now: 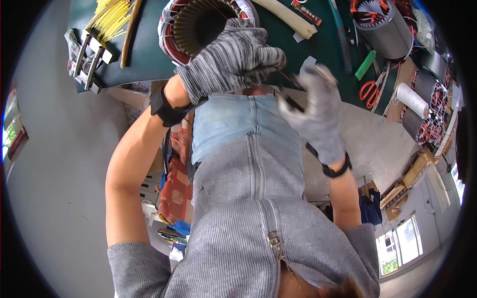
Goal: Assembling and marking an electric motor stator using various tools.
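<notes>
A worker's striped-gloved left hand (233, 57) partly hides a wound motor stator (183, 31), upper centre, on a dark-green worktop (145, 42); the pale-gloved right hand (318, 109) blurs nearby. Whether either grip is closed cannot be told. A window (400, 246) brightens the lower right.

Motor ring (176, 36): hollow, yellowish strips (184, 38) inside, white-tied red-brown coils (167, 38) round rim; on green bench (144, 62), open end facing cam, lower R part behind L hand (231, 59). Thin reddish wire (284, 75) btwn hands; dark thing (294, 101) at R hand (319, 107), too blurred to ID
</notes>
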The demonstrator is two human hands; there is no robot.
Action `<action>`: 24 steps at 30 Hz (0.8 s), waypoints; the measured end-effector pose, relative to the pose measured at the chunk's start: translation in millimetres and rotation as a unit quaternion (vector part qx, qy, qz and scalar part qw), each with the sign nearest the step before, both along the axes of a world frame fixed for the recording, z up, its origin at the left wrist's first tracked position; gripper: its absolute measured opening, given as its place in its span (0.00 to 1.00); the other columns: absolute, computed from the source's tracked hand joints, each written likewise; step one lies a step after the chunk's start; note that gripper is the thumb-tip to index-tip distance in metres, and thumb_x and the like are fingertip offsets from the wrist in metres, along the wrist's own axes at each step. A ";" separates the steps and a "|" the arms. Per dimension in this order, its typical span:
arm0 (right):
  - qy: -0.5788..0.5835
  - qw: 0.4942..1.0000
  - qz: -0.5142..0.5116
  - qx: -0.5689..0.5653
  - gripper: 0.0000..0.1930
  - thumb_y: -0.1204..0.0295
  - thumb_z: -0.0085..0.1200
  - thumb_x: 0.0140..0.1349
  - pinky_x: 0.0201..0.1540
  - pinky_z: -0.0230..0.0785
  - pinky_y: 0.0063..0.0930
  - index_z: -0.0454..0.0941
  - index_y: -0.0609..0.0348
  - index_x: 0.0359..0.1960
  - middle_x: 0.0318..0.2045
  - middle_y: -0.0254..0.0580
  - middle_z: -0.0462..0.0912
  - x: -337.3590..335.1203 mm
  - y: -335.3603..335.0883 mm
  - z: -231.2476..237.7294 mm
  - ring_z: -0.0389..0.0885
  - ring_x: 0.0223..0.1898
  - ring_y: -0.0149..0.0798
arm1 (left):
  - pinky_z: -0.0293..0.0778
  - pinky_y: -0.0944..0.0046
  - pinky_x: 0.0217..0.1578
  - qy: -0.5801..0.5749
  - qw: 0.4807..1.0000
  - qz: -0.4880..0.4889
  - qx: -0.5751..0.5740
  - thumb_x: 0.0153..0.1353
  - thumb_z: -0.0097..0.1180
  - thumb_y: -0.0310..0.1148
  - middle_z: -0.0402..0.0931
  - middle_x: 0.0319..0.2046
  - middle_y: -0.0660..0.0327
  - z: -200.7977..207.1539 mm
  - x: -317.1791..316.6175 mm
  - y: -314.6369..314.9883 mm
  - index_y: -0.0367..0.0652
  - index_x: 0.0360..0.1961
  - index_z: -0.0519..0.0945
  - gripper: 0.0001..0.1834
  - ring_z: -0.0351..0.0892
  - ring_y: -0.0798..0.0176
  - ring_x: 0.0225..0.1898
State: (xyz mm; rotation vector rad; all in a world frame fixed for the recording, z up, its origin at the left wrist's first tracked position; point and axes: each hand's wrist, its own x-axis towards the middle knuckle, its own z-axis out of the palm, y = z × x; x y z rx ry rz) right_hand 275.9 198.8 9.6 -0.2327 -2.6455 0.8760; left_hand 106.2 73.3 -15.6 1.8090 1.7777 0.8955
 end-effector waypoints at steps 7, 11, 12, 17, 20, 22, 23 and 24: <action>-0.035 0.998 0.056 0.017 0.16 0.75 0.61 0.34 0.30 0.72 0.35 0.71 0.59 0.28 0.31 0.47 0.74 12.3 5.9 -4.2 0.76 0.32 0.47 | 0.60 0.57 0.42 0.009 1.000 0.002 -0.024 0.55 0.54 0.36 0.69 0.24 0.60 3.6 4.0 -1.1 0.47 0.37 0.78 0.09 0.68 0.56 0.34; -0.041 0.999 0.003 -0.014 0.13 0.76 0.59 0.38 0.32 0.72 0.35 0.71 0.60 0.28 0.32 0.50 0.75 -15.4 -2.5 -0.2 0.76 0.33 0.50 | 0.60 0.57 0.40 -0.029 1.000 -0.006 0.007 0.56 0.53 0.38 0.70 0.25 0.60 -4.9 -1.5 1.2 0.48 0.36 0.78 0.09 0.68 0.56 0.34; -0.084 0.995 0.004 -0.046 0.13 0.76 0.59 0.38 0.33 0.72 0.35 0.70 0.60 0.27 0.32 0.51 0.75 -14.0 -1.2 1.7 0.76 0.33 0.51 | 0.59 0.55 0.40 -0.029 0.999 -0.006 0.018 0.56 0.53 0.37 0.70 0.26 0.60 -2.8 -3.1 2.9 0.48 0.36 0.78 0.08 0.68 0.55 0.34; -0.072 0.993 -0.024 -0.085 0.13 0.77 0.57 0.41 0.30 0.67 0.37 0.65 0.60 0.27 0.24 0.45 0.69 13.1 7.5 1.3 0.72 0.27 0.48 | 0.60 0.57 0.42 0.021 1.000 -0.003 0.000 0.54 0.55 0.35 0.70 0.28 0.59 3.3 2.0 -0.9 0.47 0.37 0.78 0.09 0.68 0.55 0.34; -0.075 0.967 -0.042 -0.241 0.12 0.76 0.56 0.44 0.29 0.66 0.32 0.64 0.60 0.27 0.23 0.45 0.67 -22.3 -5.0 -9.1 0.69 0.23 0.43 | 0.60 0.57 0.43 -0.002 1.000 -0.018 0.000 0.54 0.55 0.34 0.70 0.28 0.59 0.7 -2.0 2.5 0.47 0.37 0.78 0.09 0.68 0.55 0.35; -0.120 0.959 -0.055 -0.252 0.12 0.76 0.57 0.43 0.28 0.65 0.31 0.64 0.60 0.27 0.23 0.44 0.66 -1.0 -3.7 2.0 0.69 0.23 0.41 | 0.61 0.55 0.42 0.032 0.999 0.000 0.014 0.53 0.56 0.33 0.70 0.27 0.59 1.2 1.7 -2.3 0.47 0.39 0.78 0.11 0.69 0.55 0.34; -0.163 0.949 -0.066 -0.263 0.13 0.76 0.57 0.43 0.27 0.64 0.30 0.64 0.60 0.27 0.22 0.44 0.66 5.6 -2.6 4.8 0.68 0.23 0.40 | 0.60 0.53 0.43 0.028 0.999 -0.019 0.005 0.52 0.57 0.33 0.72 0.27 0.58 5.3 4.8 -2.1 0.47 0.39 0.78 0.12 0.69 0.53 0.35; -0.161 0.948 -0.068 -0.264 0.13 0.76 0.57 0.43 0.27 0.64 0.30 0.64 0.60 0.27 0.22 0.44 0.66 3.9 -1.5 3.2 0.68 0.23 0.40 | 0.60 0.52 0.43 0.027 0.999 -0.019 0.000 0.51 0.57 0.33 0.72 0.27 0.58 4.8 3.7 -2.0 0.47 0.39 0.78 0.13 0.69 0.53 0.35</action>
